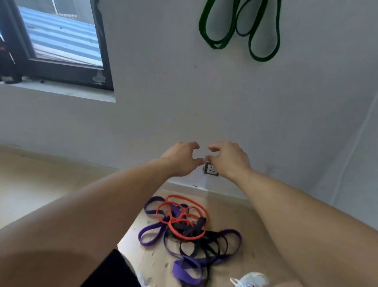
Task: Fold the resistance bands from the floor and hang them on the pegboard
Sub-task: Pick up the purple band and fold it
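A tangle of resistance bands lies on the wooden floor near the wall: purple bands (187, 269), an orange band (178, 219) and black bands (207, 242). Green bands (240, 25) hang in loops on the white wall above. My left hand (181, 159) and my right hand (228, 160) are stretched out side by side in front of the wall, above the pile, fingertips almost touching. The fingers of both are loosely curled and hold nothing.
A wall socket (210, 170) sits low on the wall, partly behind my hands. A dark-framed window (56, 31) with a sill is at the upper left. My shoes (249, 286) stand at the bottom, beside the pile.
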